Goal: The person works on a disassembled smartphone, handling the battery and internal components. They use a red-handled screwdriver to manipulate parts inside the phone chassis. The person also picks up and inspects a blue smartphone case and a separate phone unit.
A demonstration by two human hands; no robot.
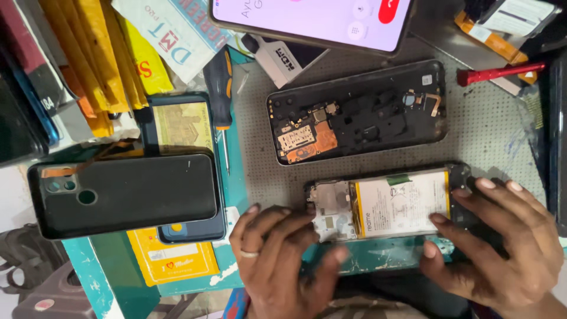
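An opened phone with a white battery and bare frame lies on the grey perforated mat near the front edge. My left hand, with a ring on one finger, holds its left end, fingers curled on the metal frame. Gripping the phone's right end is my right hand, with fingers over the top corner and the thumb on the lower edge. Just behind it lies a black phone housing with an orange circuit part showing.
A dark phone back cover rests on a stack at the left. A screwdriver lies beside the mat. A lit phone sits at the top, a red-handled tool at the upper right, yellow packets at the upper left.
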